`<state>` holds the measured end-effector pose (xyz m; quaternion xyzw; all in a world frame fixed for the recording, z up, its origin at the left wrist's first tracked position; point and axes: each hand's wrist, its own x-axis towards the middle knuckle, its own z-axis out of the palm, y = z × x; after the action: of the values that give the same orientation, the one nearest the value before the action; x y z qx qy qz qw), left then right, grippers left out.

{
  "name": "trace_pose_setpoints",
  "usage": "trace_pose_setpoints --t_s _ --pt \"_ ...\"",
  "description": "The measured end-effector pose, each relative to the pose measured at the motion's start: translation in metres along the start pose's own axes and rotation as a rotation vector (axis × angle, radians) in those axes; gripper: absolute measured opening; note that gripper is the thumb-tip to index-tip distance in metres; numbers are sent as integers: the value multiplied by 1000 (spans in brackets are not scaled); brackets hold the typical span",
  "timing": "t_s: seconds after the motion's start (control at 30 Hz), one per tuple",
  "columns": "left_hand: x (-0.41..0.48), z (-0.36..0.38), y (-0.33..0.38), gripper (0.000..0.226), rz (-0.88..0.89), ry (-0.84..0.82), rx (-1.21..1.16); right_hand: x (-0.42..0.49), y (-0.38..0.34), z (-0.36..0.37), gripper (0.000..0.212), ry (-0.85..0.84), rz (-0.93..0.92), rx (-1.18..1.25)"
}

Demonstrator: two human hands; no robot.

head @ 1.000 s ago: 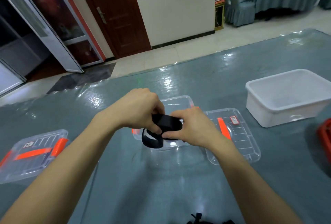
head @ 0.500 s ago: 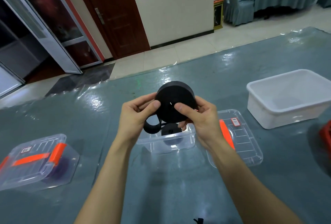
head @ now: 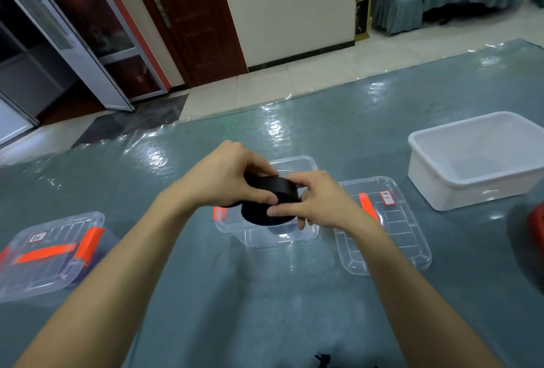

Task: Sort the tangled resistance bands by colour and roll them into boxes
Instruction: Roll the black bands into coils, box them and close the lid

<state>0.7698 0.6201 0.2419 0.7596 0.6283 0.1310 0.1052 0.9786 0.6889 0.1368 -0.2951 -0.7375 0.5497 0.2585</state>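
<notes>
Left hand [head: 223, 176] and right hand [head: 321, 203] at centre frame, fingers curled and pinching a rolled black band [head: 272, 186], over an open clear box [head: 265, 235], lid [head: 385, 226] just right.

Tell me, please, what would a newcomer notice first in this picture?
First, the two hands in the middle: the left hand and the right hand grip a black rolled band over an open clear box. Next, the bright orange parts: a handle on the loose lid right of that box, and clasps on a closed clear box at far left. A white tub stands at the right.
</notes>
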Motion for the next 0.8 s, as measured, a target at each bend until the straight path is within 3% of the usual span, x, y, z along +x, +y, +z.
trace_pose_setpoints --t_s 0.07,0.13,0.23,0.27,0.37,0.53,0.67,0.8 --pt "8 -9 -2 39 -30 -14 -96 9 -5 0 35 46 -32 92" --pt "11 -15 -8 40 -40 72 -347 16 -9 -1 33 112 -67 252" --pt "12 -11 -17 16 41 265 -694 22 -14 -2 36 177 -117 468" --pt "13 -6 -20 8 64 317 -745 24 -15 -3 33 201 -126 516" --pt "17 10 -20 22 57 511 -737 32 -16 -4 28 265 -113 603" --pt "32 32 -17 10 -21 787 -860 49 -14 7 31 304 -104 757" --pt "34 45 -20 20 -84 805 -831 61 -6 18 32 340 -53 835" --pt "33 58 -35 33 -184 638 -877 73 7 22 28 395 3 861"
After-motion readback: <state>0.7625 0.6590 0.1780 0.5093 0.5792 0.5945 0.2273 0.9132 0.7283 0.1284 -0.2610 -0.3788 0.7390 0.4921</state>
